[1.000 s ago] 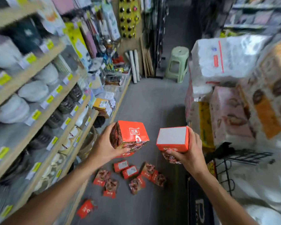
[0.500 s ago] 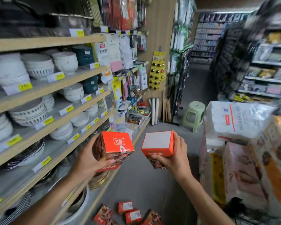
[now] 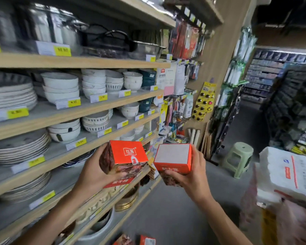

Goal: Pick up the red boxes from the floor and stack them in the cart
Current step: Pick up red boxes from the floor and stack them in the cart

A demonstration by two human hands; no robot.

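Left hand (image 3: 92,175) grips a red box (image 3: 125,157) — orange end up, long axis tilted. Right hand (image 3: 193,177) clasps another box (image 3: 172,158), white face up — near upright.

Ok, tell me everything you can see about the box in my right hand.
The right box is a small orange-red carton that looks like cardboard. Its plain grey-white face is turned up toward the camera, an orange side with blurred print faces you, and a dark food photo shows lower down. It is held tilted in mid-air beside the shelves, above the floor. Only the right hand touches it, thumb under the front and fingers on its right side. It sits close to the left box, apparently apart.
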